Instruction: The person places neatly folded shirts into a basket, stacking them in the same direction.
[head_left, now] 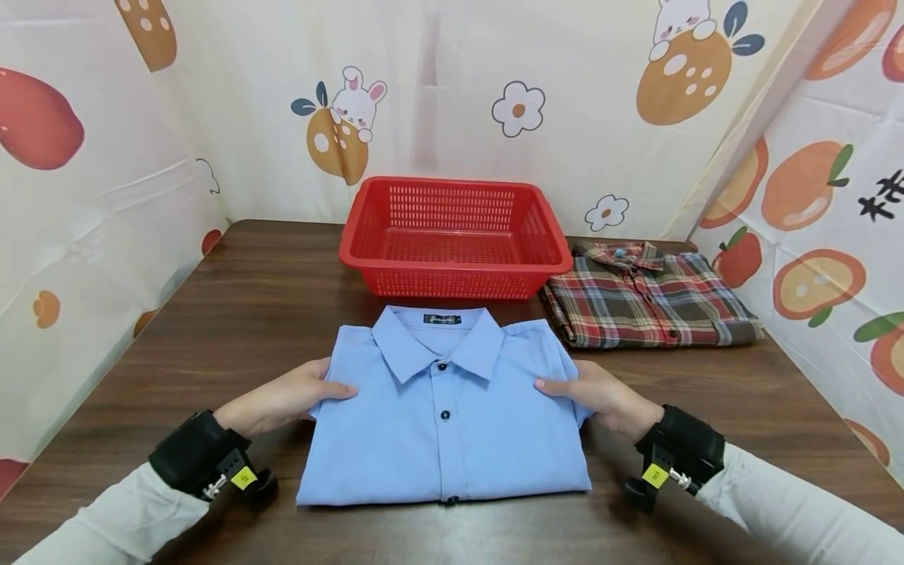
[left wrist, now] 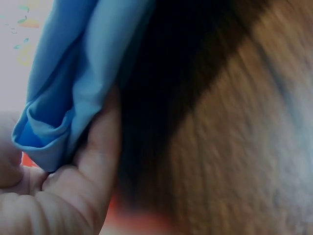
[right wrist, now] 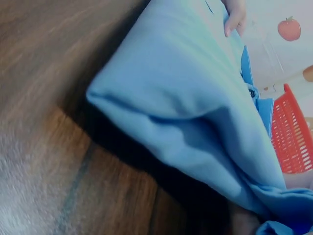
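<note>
The brown wooden table (head_left: 247,314) carries everything here. At its far edge stands a red plastic basket (head_left: 455,271) with nothing visible inside it, and just beside the basket, to its right, lies a plaid shirt (head_left: 646,302), folded flat with its collar toward the back.

In front of the basket, near the person, lies a light blue shirt (head_left: 445,416), buttoned, collar up and folded into a neat rectangle with the sleeves tucked out of sight. Judging by its shape, the folding looks done or nearly so; what seems left is only to lift it or set it somewhere.

The left hand (head_left: 282,396) holds the shirt's left edge, thumb lying on top of the cloth and fingers tucked beneath; the left wrist view shows the folded blue layers resting against the palm. The right hand (head_left: 596,396) mirrors it on the right edge, thumb on top and fingers under the fold. Both grips are thus pinching the shirt's sides, and from the right wrist view the fabric edge seems slightly raised off the table there, with a dark shadow below it.
</note>
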`<move>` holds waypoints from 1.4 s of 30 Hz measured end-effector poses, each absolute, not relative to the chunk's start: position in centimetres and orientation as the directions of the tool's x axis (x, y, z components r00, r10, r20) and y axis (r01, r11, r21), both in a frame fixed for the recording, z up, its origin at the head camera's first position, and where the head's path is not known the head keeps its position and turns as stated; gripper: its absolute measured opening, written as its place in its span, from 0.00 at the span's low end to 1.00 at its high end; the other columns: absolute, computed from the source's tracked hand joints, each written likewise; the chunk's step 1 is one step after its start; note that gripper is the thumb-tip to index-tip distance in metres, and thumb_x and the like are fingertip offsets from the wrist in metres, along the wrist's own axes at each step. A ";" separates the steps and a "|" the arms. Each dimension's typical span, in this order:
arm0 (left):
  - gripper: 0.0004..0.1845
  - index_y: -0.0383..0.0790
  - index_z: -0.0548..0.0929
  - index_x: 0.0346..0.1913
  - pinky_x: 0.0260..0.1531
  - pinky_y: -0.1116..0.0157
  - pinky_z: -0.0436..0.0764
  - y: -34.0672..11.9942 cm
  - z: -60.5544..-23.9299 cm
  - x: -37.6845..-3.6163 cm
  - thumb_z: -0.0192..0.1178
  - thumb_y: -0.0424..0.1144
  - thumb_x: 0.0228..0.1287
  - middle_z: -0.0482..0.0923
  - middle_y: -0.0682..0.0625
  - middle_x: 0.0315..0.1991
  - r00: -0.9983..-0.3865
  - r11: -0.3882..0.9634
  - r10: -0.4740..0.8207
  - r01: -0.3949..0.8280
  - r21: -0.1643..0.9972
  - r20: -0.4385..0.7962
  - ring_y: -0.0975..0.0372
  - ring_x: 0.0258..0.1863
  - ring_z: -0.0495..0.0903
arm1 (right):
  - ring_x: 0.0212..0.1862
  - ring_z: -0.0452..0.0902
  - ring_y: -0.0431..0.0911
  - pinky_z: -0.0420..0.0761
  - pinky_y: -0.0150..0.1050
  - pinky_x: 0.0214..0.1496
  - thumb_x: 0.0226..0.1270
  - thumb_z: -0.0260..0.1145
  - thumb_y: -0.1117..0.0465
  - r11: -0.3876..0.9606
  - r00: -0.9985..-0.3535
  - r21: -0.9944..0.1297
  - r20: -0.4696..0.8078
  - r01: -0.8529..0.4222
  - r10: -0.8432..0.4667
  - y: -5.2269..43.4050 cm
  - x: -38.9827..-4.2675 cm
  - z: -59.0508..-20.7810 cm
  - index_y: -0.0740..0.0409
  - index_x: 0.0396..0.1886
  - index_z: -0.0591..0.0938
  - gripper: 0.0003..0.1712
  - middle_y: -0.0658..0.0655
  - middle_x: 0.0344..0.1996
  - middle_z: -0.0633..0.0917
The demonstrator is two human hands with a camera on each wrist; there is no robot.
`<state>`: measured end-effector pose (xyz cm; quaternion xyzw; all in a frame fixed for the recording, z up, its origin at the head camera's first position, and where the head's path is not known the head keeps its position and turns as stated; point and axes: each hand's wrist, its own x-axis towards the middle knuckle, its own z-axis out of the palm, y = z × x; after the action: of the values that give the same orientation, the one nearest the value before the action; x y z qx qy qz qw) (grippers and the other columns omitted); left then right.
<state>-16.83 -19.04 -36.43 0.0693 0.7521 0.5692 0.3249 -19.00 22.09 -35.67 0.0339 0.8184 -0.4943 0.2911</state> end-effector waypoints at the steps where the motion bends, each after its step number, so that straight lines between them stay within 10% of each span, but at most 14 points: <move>1: 0.37 0.31 0.49 0.72 0.48 0.59 0.84 -19.0 -36.3 -16.8 0.54 0.43 0.70 0.76 0.40 0.54 -0.786 0.342 0.469 -0.258 0.904 -0.402 0.60 0.44 0.82 | 0.49 0.75 0.46 0.79 0.40 0.50 0.67 0.63 0.51 0.513 -0.841 -0.794 -0.491 0.326 -0.227 22.1 -18.9 -35.6 0.67 0.69 0.61 0.39 0.63 0.56 0.76; 17: 0.38 0.36 0.48 0.74 0.42 0.58 0.86 -19.2 -26.7 -16.1 0.56 0.43 0.70 0.81 0.45 0.48 -0.848 0.353 0.442 -0.135 0.926 -0.292 0.59 0.41 0.85 | 0.40 0.82 0.43 0.84 0.43 0.44 0.67 0.64 0.48 0.522 -0.896 -0.831 -0.366 0.192 -0.252 23.6 -18.4 -25.5 0.63 0.61 0.67 0.32 0.51 0.42 0.84; 28: 0.30 0.37 0.59 0.68 0.36 0.73 0.80 -17.7 -19.4 -29.8 0.55 0.45 0.70 0.77 0.56 0.44 -0.955 0.535 0.234 -0.032 0.844 -0.184 0.70 0.37 0.79 | 0.54 0.73 0.42 0.77 0.37 0.58 0.66 0.63 0.48 0.535 -0.939 -0.832 -0.288 0.148 -0.188 20.7 -32.4 -19.4 0.54 0.64 0.62 0.32 0.52 0.53 0.72; 35: 0.34 0.38 0.50 0.75 0.67 0.52 0.70 -16.8 -20.6 -35.9 0.50 0.42 0.72 0.58 0.38 0.71 -0.973 0.568 0.158 -0.051 0.822 -0.169 0.51 0.62 0.68 | 0.68 0.63 0.50 0.65 0.45 0.74 0.67 0.63 0.57 0.508 -0.973 -0.852 -0.207 0.126 -0.106 19.2 -39.9 -20.4 0.63 0.72 0.57 0.39 0.60 0.69 0.65; 42: 0.32 0.33 0.55 0.73 0.49 0.58 0.80 -15.7 -23.4 -38.2 0.51 0.38 0.71 0.61 0.36 0.66 -0.977 0.628 0.102 -0.084 0.773 -0.188 0.51 0.54 0.71 | 0.66 0.65 0.56 0.68 0.51 0.71 0.68 0.62 0.60 0.587 -0.970 -0.800 -0.224 0.126 -0.098 19.2 -42.5 -23.3 0.67 0.71 0.58 0.37 0.66 0.68 0.65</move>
<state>-38.17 -15.70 -23.44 0.0052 0.8959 0.4310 0.1076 -42.48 19.18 -23.27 0.0080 0.8822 -0.4545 0.1229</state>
